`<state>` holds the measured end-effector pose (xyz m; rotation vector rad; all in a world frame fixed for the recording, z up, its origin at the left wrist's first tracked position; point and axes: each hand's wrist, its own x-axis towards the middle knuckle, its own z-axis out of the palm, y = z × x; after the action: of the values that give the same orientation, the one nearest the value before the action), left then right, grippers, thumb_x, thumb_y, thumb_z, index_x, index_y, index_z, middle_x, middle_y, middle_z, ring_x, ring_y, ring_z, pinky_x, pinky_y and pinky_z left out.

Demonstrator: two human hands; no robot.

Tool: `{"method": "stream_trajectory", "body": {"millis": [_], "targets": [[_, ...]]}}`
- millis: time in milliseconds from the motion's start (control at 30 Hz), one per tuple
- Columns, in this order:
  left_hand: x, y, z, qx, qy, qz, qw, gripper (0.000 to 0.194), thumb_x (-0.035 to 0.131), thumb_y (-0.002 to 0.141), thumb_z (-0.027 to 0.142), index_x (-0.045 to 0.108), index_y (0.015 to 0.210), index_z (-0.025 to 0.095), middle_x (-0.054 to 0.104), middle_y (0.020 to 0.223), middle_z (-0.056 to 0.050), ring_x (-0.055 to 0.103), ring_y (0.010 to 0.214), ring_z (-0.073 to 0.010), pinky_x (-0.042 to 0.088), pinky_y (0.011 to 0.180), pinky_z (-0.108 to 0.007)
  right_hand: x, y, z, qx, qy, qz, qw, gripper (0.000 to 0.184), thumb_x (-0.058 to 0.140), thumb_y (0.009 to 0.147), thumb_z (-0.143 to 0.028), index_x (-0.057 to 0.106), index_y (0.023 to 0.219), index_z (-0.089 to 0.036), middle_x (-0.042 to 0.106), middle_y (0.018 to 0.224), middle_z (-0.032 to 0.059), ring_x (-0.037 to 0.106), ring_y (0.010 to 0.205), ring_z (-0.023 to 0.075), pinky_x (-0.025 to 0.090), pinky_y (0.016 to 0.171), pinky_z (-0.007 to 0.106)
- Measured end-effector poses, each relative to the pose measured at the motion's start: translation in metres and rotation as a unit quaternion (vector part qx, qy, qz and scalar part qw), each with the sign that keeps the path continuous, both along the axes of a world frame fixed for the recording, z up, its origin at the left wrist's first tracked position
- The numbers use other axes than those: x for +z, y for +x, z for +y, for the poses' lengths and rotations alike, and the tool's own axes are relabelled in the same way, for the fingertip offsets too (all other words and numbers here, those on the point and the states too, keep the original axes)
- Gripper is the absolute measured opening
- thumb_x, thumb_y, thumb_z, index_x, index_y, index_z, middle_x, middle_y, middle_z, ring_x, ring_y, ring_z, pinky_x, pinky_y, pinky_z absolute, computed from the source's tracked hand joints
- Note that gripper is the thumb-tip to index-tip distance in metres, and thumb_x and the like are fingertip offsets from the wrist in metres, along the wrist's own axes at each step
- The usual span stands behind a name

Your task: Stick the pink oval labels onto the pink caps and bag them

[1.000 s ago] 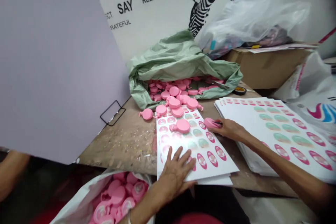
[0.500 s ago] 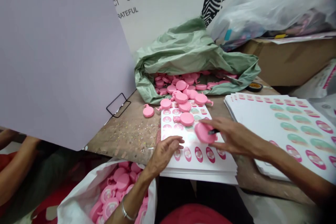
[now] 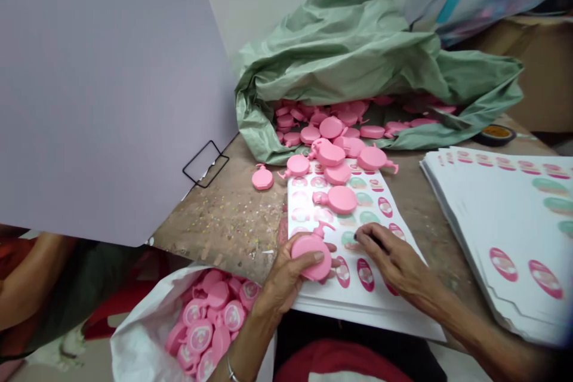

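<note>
While labelled bottles (image 3: 199, 335) lie in the white bag (image 3: 143, 328), the left hand (image 3: 286, 274) grips a plain-faced bottle (image 3: 308, 249) over the sheet (image 3: 329, 299); more plain ones (image 3: 331, 127) remain at the green bag (image 3: 340, 71); the right hand (image 3: 398, 259) curls, contents unclear.

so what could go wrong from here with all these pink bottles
The held bottle is in the left hand near the front edge of the table, so a slip might send it off. Loose bottles lie on the sticker sheet; tugging it could scatter them. The green bag gapes toward the sheet with more bottles in its mouth, which might slide out if it is nudged.
</note>
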<state>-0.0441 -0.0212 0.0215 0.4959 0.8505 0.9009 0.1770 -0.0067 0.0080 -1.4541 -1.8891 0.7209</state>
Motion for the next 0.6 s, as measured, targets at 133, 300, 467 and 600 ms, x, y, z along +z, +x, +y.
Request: {"method": "stream_trajectory", "body": {"millis": [133,300,467,600], "targets": [[0.002,-0.019,0.011,0.099,-0.014,0.048,0.994,0.039,0.075,0.075,0.027,0.059,0.107,0.011,0.072,0.101,-0.017,0.073,0.083,-0.0264,0.059,0.065,-0.029,-0.025,0.003,-0.004,-0.013,0.079,-0.104,0.991,0.023,0.048,0.092,-0.041,0.055,0.078,-0.023,0.06,0.076,0.005,0.056,0.072,0.0223,0.043,0.071,0.039],[0.0,-0.033,0.018,0.135,-0.005,0.084,0.987,0.04,0.071,0.078,0.037,0.063,0.106,0.01,0.072,0.102,-0.016,0.072,0.075,-0.0227,0.06,0.064,-0.03,-0.01,-0.011,-0.001,-0.01,0.081,-0.112,0.99,0.017,0.044,0.095,-0.032,0.056,0.088,-0.022,0.065,0.084,0.0059,0.058,0.077,0.0215,0.041,0.072,0.037],[-0.007,-0.026,0.029,0.19,0.018,0.055,0.98,0.039,0.074,0.077,0.034,0.063,0.106,0.011,0.074,0.096,-0.013,0.071,0.091,-0.0243,0.057,0.083,-0.035,-0.002,-0.06,0.007,-0.033,0.168,-0.159,0.972,0.011,0.05,0.093,-0.027,0.058,0.094,-0.019,0.068,0.086,0.0067,0.06,0.077,0.0216,0.036,0.07,0.035],[-0.009,-0.017,0.053,0.161,0.061,0.019,0.985,0.036,0.074,0.077,0.032,0.062,0.103,0.011,0.073,0.095,-0.012,0.07,0.096,-0.0246,0.054,0.09,-0.036,-0.012,-0.078,0.012,-0.035,0.187,-0.21,0.959,0.013,0.05,0.093,-0.025,0.06,0.089,-0.018,0.066,0.081,0.0061,0.057,0.077,0.0213,0.033,0.069,0.034]]}}
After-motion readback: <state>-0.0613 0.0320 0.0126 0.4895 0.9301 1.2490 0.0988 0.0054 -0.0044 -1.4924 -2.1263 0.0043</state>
